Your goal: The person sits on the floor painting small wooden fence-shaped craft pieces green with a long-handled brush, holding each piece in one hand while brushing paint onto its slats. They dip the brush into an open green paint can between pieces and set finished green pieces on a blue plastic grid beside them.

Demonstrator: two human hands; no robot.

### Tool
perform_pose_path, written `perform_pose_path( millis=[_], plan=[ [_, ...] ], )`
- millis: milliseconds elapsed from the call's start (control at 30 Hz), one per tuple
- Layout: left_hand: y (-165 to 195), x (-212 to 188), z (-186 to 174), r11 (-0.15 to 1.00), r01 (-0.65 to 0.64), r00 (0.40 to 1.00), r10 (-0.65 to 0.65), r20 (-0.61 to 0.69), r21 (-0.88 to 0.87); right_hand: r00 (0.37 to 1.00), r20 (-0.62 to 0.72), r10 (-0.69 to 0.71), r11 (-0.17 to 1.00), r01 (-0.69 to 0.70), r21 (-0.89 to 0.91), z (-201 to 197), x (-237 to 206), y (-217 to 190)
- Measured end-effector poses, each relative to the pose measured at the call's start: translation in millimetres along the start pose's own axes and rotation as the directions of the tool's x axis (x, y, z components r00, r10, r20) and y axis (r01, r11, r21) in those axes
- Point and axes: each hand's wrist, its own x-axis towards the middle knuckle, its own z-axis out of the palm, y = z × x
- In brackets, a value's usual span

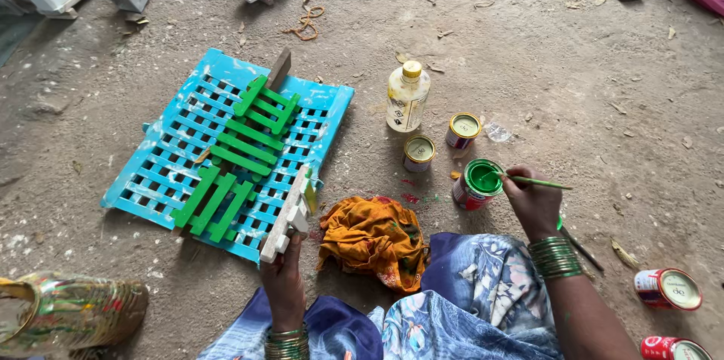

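Two hands work at lower centre: the left hand (283, 273) grips a wooden piece (289, 215) by its unpainted end, keeping fingers off wet paint. The right hand (532, 200) pinches a brush (532, 180), tip in the open green tin (478, 183).

Unpainted wooden piece (289, 218) held tilted; thin brush (534, 180) over open green paint can (478, 183).

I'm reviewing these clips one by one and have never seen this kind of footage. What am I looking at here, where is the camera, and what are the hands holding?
There is no machine: a camera worn on a person's head looks down at their own two bare hands as they sit on a dirt floor. The right hand holds a thin brush at an open can of green paint. The left hand grips a white wooden piece. Green-painted slatted pieces lie on a blue plastic grid. Nearby are an orange rag, a clear bottle and two closed small tins.
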Motion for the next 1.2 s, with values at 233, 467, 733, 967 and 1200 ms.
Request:
perform_pose_path(
  millis=[233, 467, 733, 967, 1200],
  plan=[
    [17, -3, 12, 0.906, -0.072, 0.997, 0.065, 0.032, 0.417, 0.995, -0.064, -0.079, 0.997, 0.077, -0.03, -15, -4, 18],
    [18, -7, 24, 0.931, -0.157, 0.986, 0.13, 0.104, 0.33, 0.955, 0.083, 0.283, 0.522, -0.227, 0.822, -25, -2, -15],
    [10, -6, 25, 0.91, -0.239, 0.968, 0.196, 0.157, 0.338, 0.882, 0.459, 0.109, 0.005, -0.462, 0.887, -11, -4, -95],
    [15, -9, 27, 0.967, -0.118, 0.99, 0.098, 0.102, 0.224, 0.92, 0.392, -0.009, 0.241, -0.379, 0.894, -8, -25, -152],
    [28, -5, 33, 0.96, -0.154, 0.986, 0.134, 0.099, 0.236, 0.931, 0.321, -0.174, 0.443, -0.217, 0.87, -15, -44, -179]
  ],
)
